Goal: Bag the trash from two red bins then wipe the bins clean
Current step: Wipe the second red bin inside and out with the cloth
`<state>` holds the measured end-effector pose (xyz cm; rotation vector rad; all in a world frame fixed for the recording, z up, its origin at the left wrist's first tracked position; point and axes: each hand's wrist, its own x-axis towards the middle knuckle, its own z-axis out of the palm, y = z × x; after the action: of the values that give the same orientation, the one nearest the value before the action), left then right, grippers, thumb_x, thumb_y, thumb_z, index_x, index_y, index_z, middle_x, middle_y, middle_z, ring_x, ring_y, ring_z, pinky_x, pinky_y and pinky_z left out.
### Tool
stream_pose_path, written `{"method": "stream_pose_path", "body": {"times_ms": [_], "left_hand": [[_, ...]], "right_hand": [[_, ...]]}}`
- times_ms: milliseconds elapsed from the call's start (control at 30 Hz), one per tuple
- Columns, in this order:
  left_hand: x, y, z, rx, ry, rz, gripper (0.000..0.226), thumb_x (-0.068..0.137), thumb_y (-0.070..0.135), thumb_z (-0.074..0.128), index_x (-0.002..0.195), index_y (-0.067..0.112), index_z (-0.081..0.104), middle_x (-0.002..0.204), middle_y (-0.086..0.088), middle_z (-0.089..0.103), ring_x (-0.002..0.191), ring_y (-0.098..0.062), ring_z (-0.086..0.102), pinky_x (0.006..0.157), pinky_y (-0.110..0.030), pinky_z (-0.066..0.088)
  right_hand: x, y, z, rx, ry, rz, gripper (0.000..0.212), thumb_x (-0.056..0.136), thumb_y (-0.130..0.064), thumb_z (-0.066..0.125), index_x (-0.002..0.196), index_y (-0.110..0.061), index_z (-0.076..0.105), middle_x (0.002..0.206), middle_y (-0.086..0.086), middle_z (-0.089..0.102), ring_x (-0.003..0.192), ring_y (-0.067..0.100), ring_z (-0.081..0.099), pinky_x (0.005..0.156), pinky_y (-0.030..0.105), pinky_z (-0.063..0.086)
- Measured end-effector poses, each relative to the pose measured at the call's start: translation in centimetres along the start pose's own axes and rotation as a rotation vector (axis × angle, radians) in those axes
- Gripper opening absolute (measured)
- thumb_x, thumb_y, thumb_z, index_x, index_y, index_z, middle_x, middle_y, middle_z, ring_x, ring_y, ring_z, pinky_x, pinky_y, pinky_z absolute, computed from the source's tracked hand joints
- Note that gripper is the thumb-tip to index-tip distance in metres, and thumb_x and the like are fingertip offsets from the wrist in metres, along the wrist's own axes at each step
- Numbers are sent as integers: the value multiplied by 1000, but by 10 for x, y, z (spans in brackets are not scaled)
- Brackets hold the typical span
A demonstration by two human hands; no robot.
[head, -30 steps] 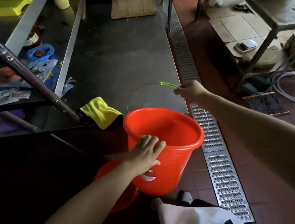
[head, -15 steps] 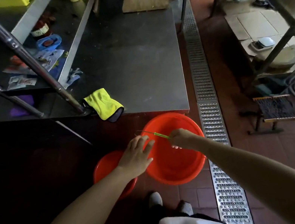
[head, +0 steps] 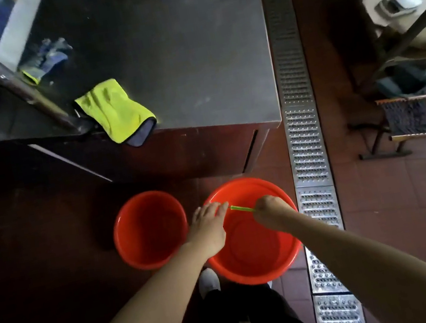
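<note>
- Right hand (head: 268,207) clenched round the green plastic grip of the thin wire handle (head: 241,209), probably to steady the larger round red plastic bin (head: 256,253) as it settles on the tiled floor.
- Left hand (head: 209,227) released, fingers straight over the near-left rim; touching or just above, cannot tell.
- Smaller round red plastic bin (head: 150,229) upright just beside it on the left, both showing no trash inside.
- Yellow-green wiping cloth (head: 114,110) draped at the edge of the grey steel table (head: 187,52), within reach for the wiping stage.
- Compared with a second ago: larger bin lowered from tilted and lifted to standing flat; right hand dropped with the handle; smaller bin now fully uncovered.
</note>
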<state>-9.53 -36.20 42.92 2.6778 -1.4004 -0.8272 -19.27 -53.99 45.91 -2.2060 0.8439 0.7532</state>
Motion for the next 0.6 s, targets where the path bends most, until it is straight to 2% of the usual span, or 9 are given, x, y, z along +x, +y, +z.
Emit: {"method": "stream_pose_path", "body": {"times_ms": [100,233,333,500,600], "left_hand": [[19,-21,45,-43,-46,8,64,88,24,55,148,27,31,144,-1,38,139,-23,31,121,-45,12],[44,-51,105,-29,-152,55,55,87,22,54,140,28,41,131,1,46,129,-22,42,119,-45,16],[64,-67,142,-32,-210,92,49,86,19,53,134,27,47,126,1,49,124,-23,47,116,-43,20],[94,-76,182,-94,-165,68,47,84,16,55,130,23,51,122,-4,51,114,-28,52,104,-38,32],[115,-83,192,-99,-133,55,47,84,18,55,130,22,51,122,-5,51,113,-29,53,103,-39,34]], "right_hand": [[35,13,43,-6,-43,9,16,91,-17,50,86,-10,63,94,14,67,81,32,61,59,26,37],[72,36,100,-19,-57,17,22,86,-13,51,101,-5,66,106,16,65,101,38,61,75,35,47],[97,53,135,-51,-38,-28,25,83,-12,55,104,-3,65,109,16,63,109,37,56,88,37,44],[141,71,166,-21,26,22,32,79,-11,54,109,-5,65,109,15,59,107,38,54,83,39,46],[167,75,169,-24,25,30,36,79,-13,54,113,-7,66,111,15,58,109,39,53,85,40,47]]}}
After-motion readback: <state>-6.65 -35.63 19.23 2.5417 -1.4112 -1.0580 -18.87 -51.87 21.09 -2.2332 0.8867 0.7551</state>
